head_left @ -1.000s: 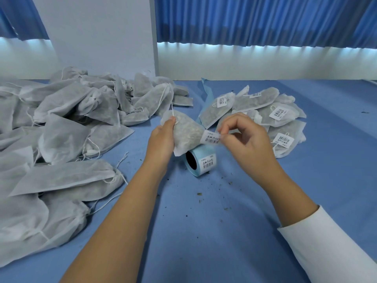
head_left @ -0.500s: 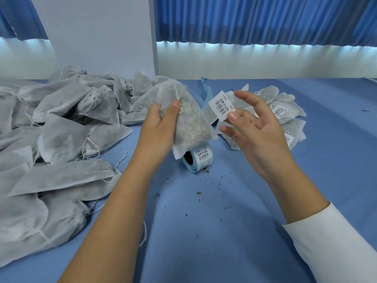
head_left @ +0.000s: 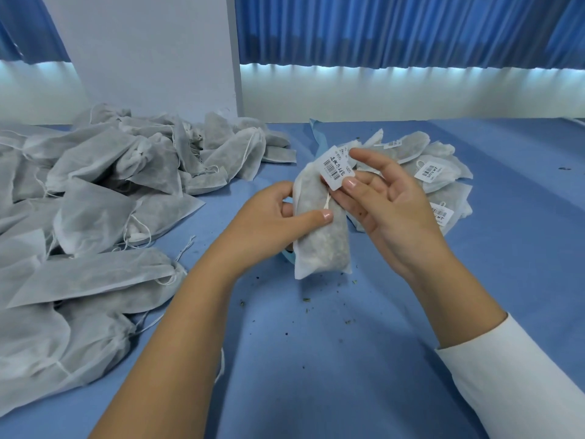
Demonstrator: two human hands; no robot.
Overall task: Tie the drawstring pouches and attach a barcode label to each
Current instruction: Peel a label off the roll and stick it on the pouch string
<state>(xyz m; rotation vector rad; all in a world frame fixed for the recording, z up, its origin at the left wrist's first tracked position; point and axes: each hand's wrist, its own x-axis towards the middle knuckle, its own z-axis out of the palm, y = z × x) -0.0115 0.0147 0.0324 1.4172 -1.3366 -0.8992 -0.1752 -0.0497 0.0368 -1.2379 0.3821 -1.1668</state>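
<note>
Blue everywhere with this one: blue curtains [head_left: 395, 26] at the back, blue cloth on the table [head_left: 316, 359]. Mid-table, the left hand [head_left: 272, 217] was gripping one filled pouch [head_left: 319, 245], thumb across the front and fingers wrapped behind. Its long axis ran pretty much straight away from the person, cinched neck at the far end, with the drawstring [head_left: 326, 201] knot showing on the front.

The right hand [head_left: 389, 210] sat just right of it, touching the pouch's edge. Its fingers were mostly straight and relaxed, with a barcode label [head_left: 335, 167] riding on the fingertips right at the neck — looked stuck on more than pinched, honestly. My guess is the right hand only needed a short move left to fix it to the string.

Print-wise there was a barcode, a line of bold characters and some tiny text, none of it readable to me. Labelled pouches [head_left: 443, 185] were piled toward the far right edge with the same kind of stickers, and a big heap of unlabelled ones [head_left: 95, 191] filled the left edge.
</note>
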